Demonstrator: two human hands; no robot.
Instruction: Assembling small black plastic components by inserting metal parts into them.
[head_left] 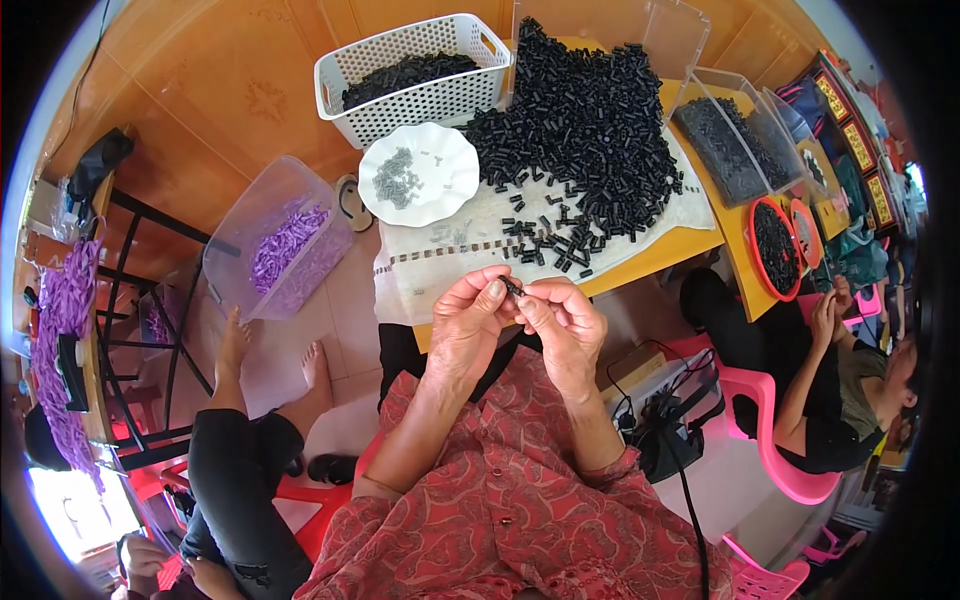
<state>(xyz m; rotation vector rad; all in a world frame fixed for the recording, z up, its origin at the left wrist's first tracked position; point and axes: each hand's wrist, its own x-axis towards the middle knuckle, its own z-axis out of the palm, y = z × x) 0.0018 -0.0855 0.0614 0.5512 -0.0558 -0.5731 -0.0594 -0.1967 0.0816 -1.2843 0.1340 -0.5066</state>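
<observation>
My left hand (pixel 468 325) and my right hand (pixel 567 335) meet in front of my chest, just over the table's near edge. Between their fingertips is a small black cylindrical piece (pixel 511 286), pinched from both sides. Its finer details are too small to make out. Beyond the hands, a big heap of similar short black pieces (pixel 590 130) spreads over a pale cloth (pixel 410 260), with loose ones scattered toward me. A white scalloped plate (pixel 445 205) at the left of the heap holds a little pile of tiny greyish translucent parts (pixel 398 180).
A white perforated basket (pixel 420 125) of black pieces stands at the back, and a clear bin (pixel 735 150) holds more at the right. Purple pieces fill a clear tub (pixel 225 260) on the left. Co-workers sit at both sides; a red-rimmed tray (pixel 752 235) lies near the right one.
</observation>
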